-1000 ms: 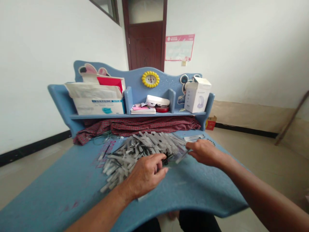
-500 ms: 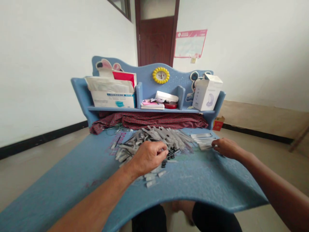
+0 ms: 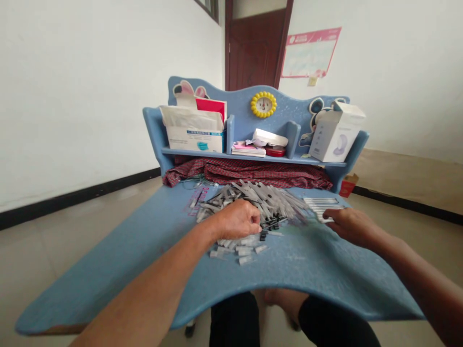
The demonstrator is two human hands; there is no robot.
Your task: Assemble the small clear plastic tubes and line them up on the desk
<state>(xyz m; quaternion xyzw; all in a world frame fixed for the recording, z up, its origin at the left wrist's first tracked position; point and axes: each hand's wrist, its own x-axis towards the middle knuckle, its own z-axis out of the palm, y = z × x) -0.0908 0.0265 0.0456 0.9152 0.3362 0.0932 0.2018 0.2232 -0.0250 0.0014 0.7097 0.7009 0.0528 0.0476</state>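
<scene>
On the blue desk (image 3: pixel 137 241), a loose pile of slim, translucent plastic pieces (image 3: pixel 264 195) lies in the middle, with small black pieces (image 3: pixel 263 235) at its near side. My left hand (image 3: pixel 240 219) rests over the pile's near part, fingers curled closed; whatever they hold is hidden. Right of the pile, several slim pale sticks (image 3: pixel 318 205) lie side by side in a neat row. My right hand (image 3: pixel 345 224) is at the near right end of this row, its thumb and fingers pinched together. Its fingertips cover part of the nearest sticks, so I cannot tell what is between them.
Short clear pieces (image 3: pixel 246 259) are scattered in front of the pile. Behind it, a checked cloth (image 3: pixel 249 172) is bunched under a shelf (image 3: pixel 246 156) carrying a mask box (image 3: pixel 195 140), a red tin (image 3: pixel 275 152) and a white carton (image 3: pixel 336 135). The desk's front edge curves inward.
The view has swung, shifting the desk rightward and slightly up. Against the desk, my left hand has moved a little left, and my right hand reaches slightly farther over the row's near end.
</scene>
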